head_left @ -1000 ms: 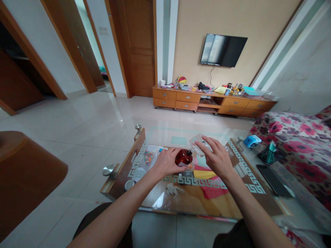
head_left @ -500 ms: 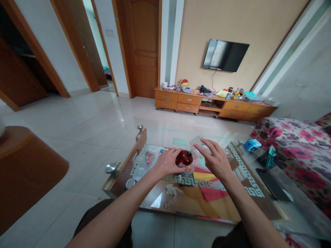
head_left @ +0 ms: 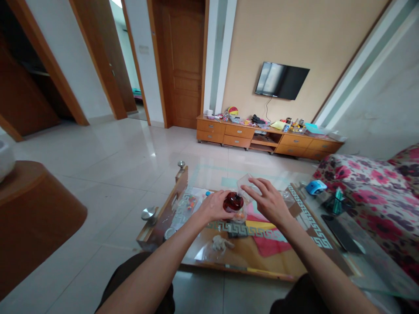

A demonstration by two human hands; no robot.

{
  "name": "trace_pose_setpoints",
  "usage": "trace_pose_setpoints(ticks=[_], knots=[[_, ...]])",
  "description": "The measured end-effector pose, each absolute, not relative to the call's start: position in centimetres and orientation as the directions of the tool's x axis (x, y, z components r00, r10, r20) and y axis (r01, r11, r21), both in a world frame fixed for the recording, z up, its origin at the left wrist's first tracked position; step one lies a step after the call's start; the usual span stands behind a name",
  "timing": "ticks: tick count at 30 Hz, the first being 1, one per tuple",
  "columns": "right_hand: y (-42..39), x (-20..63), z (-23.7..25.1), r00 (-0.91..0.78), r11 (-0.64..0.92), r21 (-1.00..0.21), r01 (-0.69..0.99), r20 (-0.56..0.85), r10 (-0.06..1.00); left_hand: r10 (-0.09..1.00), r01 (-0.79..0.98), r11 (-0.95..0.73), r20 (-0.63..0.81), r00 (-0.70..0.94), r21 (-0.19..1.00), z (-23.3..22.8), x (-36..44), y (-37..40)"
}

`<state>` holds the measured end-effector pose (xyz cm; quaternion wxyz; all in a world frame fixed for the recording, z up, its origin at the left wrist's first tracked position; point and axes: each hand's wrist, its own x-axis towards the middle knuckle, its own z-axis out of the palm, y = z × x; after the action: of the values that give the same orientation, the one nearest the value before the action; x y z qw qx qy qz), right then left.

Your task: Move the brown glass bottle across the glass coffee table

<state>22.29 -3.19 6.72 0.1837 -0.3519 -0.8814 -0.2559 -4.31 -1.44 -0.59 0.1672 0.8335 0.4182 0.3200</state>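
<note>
A small round dark-red bottle point(head_left: 233, 202) sits above the near middle of the glass coffee table point(head_left: 294, 257), and the left hand point(head_left: 214, 207) is wrapped round its side, fingers closed on it, holding it upright over a little clear dish point(head_left: 240, 215) that seems to have something orange in it. The right hand point(head_left: 266, 202) hangs just to the right with fingers spread and loose, fingertips near the bottle's black top; it grips nothing I can make out. A clear plastic box point(head_left: 245, 182) lies just behind those fingers. To my mind the thing here is to keep the left grip firm and low on the bottle so it cannot tip, and bring the right fingertips squarely onto the top. Coloured paper sheets point(head_left: 262, 226) lie under the glass; further right are a blue tape dispenser point(head_left: 316, 187) and a black phone point(head_left: 340, 233).
</note>
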Motion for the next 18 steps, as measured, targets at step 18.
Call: trace_pose_setpoints(ticks=[18], knots=[[-3.14,21.9,7.7,-0.743,0.635,0.395,0.664,0.445,0.5,0.798,0.618,-0.603,0.386,0.463,0.505,-0.17,-4.69,-2.08]])
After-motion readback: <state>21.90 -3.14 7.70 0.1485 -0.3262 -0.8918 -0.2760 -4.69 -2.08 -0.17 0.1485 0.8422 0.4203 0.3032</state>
